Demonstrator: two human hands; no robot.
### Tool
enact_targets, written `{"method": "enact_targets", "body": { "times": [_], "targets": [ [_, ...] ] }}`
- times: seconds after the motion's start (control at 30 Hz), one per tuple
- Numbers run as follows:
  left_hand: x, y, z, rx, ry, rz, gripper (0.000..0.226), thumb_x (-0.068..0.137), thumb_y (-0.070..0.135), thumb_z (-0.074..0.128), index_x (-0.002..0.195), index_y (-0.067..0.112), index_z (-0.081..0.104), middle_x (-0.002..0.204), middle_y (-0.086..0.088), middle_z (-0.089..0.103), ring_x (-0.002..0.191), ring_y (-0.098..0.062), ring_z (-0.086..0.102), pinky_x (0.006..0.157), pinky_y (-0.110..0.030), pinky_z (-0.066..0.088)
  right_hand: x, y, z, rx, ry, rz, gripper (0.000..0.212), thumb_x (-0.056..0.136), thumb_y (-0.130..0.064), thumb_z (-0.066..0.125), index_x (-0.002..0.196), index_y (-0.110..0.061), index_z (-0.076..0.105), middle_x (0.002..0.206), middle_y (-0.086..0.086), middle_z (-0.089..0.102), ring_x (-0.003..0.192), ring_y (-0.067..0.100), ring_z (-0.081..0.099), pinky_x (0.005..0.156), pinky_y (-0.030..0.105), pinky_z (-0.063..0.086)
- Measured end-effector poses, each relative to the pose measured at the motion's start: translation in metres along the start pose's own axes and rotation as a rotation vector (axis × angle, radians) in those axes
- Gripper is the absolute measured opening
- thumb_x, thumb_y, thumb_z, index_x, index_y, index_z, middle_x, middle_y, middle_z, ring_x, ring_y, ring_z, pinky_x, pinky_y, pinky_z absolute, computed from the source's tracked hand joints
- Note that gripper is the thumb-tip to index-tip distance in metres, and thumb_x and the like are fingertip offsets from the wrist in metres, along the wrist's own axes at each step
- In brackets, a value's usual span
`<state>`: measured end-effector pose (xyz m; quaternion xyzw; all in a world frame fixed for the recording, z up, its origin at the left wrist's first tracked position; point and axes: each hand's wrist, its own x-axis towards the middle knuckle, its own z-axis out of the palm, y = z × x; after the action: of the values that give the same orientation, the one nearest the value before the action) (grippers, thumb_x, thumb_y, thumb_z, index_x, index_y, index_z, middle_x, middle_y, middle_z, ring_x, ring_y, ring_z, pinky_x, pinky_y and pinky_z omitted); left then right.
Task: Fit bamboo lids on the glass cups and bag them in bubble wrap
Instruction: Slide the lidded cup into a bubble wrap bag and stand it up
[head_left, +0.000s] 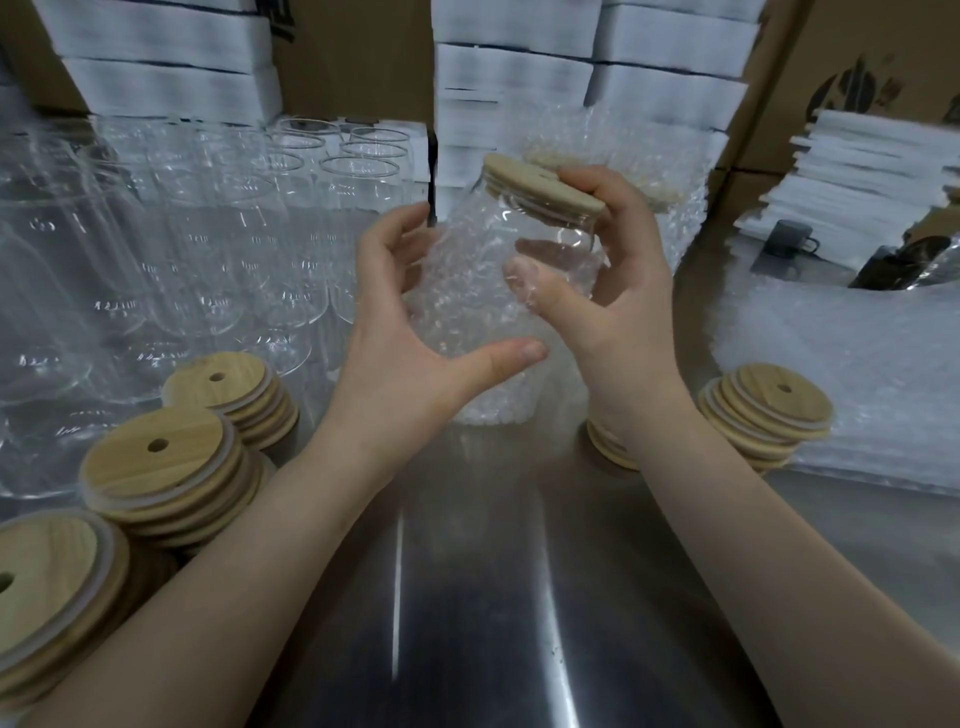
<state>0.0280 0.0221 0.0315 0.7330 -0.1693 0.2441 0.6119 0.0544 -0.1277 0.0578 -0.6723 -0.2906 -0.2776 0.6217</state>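
A glass cup (550, 234) with a bamboo lid (530, 184) on its mouth is tilted above the steel table (467, 597), its lower part inside a bubble wrap bag (467, 312). My right hand (613, 291) grips the cup near the lid, fingers over the lid's edge and thumb pressing through the bag. My left hand (415, 322) cups the bag from the left, thumb underneath it.
Several empty glass cups (208, 234) stand at the left. Stacks of bamboo lids (171, 467) lie at front left, another lid stack (769, 410) at right. Flat bubble wrap bags (857, 374) lie right. White foam stacks (519, 78) and cardboard boxes (857, 62) rise behind.
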Motion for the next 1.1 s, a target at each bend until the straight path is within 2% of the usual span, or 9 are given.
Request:
{"method": "enact_targets", "body": {
  "times": [0.13, 0.2, 0.27, 0.33, 0.5, 0.67, 0.77, 0.9, 1.1],
  "targets": [
    [0.007, 0.001, -0.009, 0.355, -0.17, -0.195, 0.142, 0.035, 0.073, 0.077, 0.154, 0.038, 0.007, 0.161, 0.008, 0.02, 0.148, -0.012, 0.02, 0.121, -0.047, 0.023, 0.007, 0.0, -0.009, 0.02, 0.108, -0.007, 0.057, 0.079, -0.025, 0.07, 0.128, -0.007, 0.046, 0.123, 0.0, 0.05, 0.114, 0.008, 0.053, 0.093, 0.03, 0.05],
    [0.009, -0.001, -0.012, 0.465, -0.283, -0.257, 0.136, 0.035, 0.073, 0.076, 0.153, 0.034, 0.02, 0.158, 0.005, 0.03, 0.147, -0.018, 0.026, 0.119, -0.051, 0.023, 0.009, 0.002, -0.012, 0.052, 0.158, 0.009, 0.06, 0.078, -0.027, 0.069, 0.13, -0.008, 0.045, 0.124, 0.003, 0.05, 0.117, 0.017, 0.053, 0.099, 0.038, 0.049],
    [0.009, -0.006, -0.011, 0.433, -0.353, -0.277, 0.119, 0.036, 0.074, 0.072, 0.143, 0.033, 0.041, 0.143, 0.008, 0.05, 0.137, -0.018, 0.042, 0.117, -0.051, 0.028, 0.01, 0.003, -0.014, 0.072, 0.181, 0.012, 0.059, 0.078, -0.029, 0.068, 0.128, -0.009, 0.045, 0.123, 0.004, 0.051, 0.115, 0.017, 0.054, 0.096, 0.031, 0.048],
    [0.006, -0.009, -0.007, 0.342, -0.366, -0.286, 0.106, 0.04, 0.074, 0.072, 0.134, 0.032, 0.05, 0.132, 0.012, 0.059, 0.129, -0.015, 0.052, 0.115, -0.049, 0.031, 0.01, 0.004, -0.013, 0.053, 0.18, 0.002, 0.054, 0.078, -0.03, 0.067, 0.124, -0.012, 0.047, 0.119, -0.002, 0.051, 0.112, 0.009, 0.053, 0.094, 0.023, 0.045],
    [0.003, -0.009, -0.001, 0.065, -0.226, -0.302, 0.084, 0.047, 0.058, 0.081, 0.12, 0.026, 0.056, 0.114, 0.008, 0.07, 0.107, -0.011, 0.067, 0.1, -0.044, 0.051, 0.008, 0.007, -0.011, 0.012, 0.109, -0.011, 0.048, 0.078, -0.026, 0.069, 0.12, -0.013, 0.048, 0.118, 0.0, 0.051, 0.11, 0.015, 0.054, 0.093, 0.029, 0.047],
    [0.002, -0.003, 0.0, -0.071, -0.16, -0.278, 0.073, 0.058, 0.039, 0.089, 0.119, 0.015, 0.057, 0.107, 0.003, 0.071, 0.099, -0.008, 0.07, 0.087, -0.028, 0.055, 0.007, 0.007, -0.01, -0.024, 0.051, -0.016, 0.048, 0.078, -0.018, 0.073, 0.117, -0.006, 0.048, 0.117, 0.006, 0.052, 0.109, 0.012, 0.053, 0.096, 0.03, 0.046],
    [0.002, -0.001, 0.003, -0.162, -0.123, -0.242, 0.057, 0.062, 0.025, 0.084, 0.111, 0.01, 0.058, 0.089, 0.009, 0.072, 0.083, 0.001, 0.069, 0.071, -0.014, 0.051, 0.005, 0.006, -0.007, -0.039, 0.014, -0.01, 0.046, 0.077, -0.017, 0.073, 0.115, -0.007, 0.049, 0.11, -0.001, 0.052, 0.102, 0.004, 0.054, 0.092, 0.022, 0.044],
    [0.002, -0.004, 0.004, -0.192, -0.103, -0.218, 0.056, 0.062, 0.016, 0.088, 0.11, 0.011, 0.059, 0.084, 0.012, 0.073, 0.081, 0.002, 0.069, 0.069, -0.013, 0.051, 0.004, 0.005, -0.004, -0.029, -0.009, 0.01, 0.044, 0.077, -0.01, 0.073, 0.112, -0.004, 0.048, 0.103, -0.002, 0.053, 0.098, 0.008, 0.056, 0.09, 0.027, 0.047],
    [0.002, -0.009, 0.005, -0.214, -0.088, -0.206, 0.049, 0.065, 0.015, 0.08, 0.109, 0.013, 0.059, 0.086, 0.013, 0.073, 0.084, 0.0, 0.069, 0.071, -0.013, 0.051, 0.004, 0.001, -0.004, -0.023, -0.048, 0.01, 0.044, 0.077, -0.009, 0.072, 0.114, -0.004, 0.048, 0.106, -0.001, 0.053, 0.102, 0.013, 0.056, 0.095, 0.035, 0.049]
  ]
}}
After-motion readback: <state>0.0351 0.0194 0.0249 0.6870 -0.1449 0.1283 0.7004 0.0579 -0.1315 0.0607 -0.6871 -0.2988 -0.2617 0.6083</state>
